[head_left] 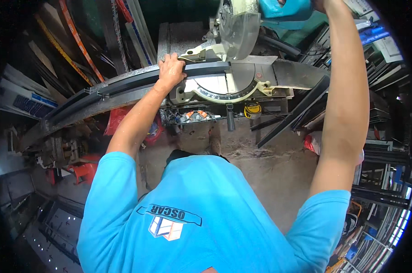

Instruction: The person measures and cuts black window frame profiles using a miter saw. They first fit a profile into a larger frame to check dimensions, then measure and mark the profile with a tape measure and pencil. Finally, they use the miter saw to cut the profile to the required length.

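Note:
A dark grey metal profile (206, 67) lies lengthwise against the fence of a miter saw (242, 34). My left hand (172, 70) presses on it left of the blade guard, fingers bent over the profile and the fence edge. My right arm reaches up to the top right, where my right hand (322, 5) is at the saw's teal handle and body (288, 10); the picture's edge cuts off most of that hand. The clear blade guard (246, 36) stands above the round saw table (242, 79), with the blade raised off the profile.
A long rail support (74, 107) runs left from the saw. A yellow tape measure (252, 109) sits below the saw table, by a dark lock handle (230, 118). Dark profiles (292, 113) lean at the right. Metal strips (78, 41) stand at upper left, a red tool (83, 170) below.

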Motion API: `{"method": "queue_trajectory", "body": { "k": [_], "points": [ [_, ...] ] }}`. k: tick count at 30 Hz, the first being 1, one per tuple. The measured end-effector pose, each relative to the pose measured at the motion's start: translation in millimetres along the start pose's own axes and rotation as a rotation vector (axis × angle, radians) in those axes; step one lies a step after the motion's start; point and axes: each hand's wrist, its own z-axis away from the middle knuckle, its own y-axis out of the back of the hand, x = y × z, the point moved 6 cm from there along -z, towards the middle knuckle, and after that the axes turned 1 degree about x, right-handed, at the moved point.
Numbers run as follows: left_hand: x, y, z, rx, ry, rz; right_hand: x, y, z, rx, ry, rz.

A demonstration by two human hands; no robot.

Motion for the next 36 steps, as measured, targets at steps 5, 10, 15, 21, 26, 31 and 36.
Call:
{"method": "queue_trajectory", "body": {
  "k": [5,10,15,21,26,31,36],
  "points": [
    [-6,-3,7,0.001,0.032,-0.011,-8,-41,20,-0.067,-0.359,-0.144],
    [-6,2,7,-0.044,0.042,0.01,-14,-49,25,-0.156,-0.323,-0.128],
    [-7,0,5,-0.048,0.027,0.044,-31,-33,-7,-0.033,-0.019,0.371],
    [-13,-4,6,-0.03,0.015,0.059,-12,-33,-32,0.063,-0.022,0.173],
    [-14,-4,7,-0.038,0.017,0.036,-13,-47,1,0.056,-0.335,0.056],
    [-8,-3,4,-0.01,0.012,0.027,-2,-43,4,-0.042,-0.469,-0.001],
    [-10,-4,6,0.008,0.015,0.032,0,-50,15,-0.089,-0.608,-0.062]
  ]
}}
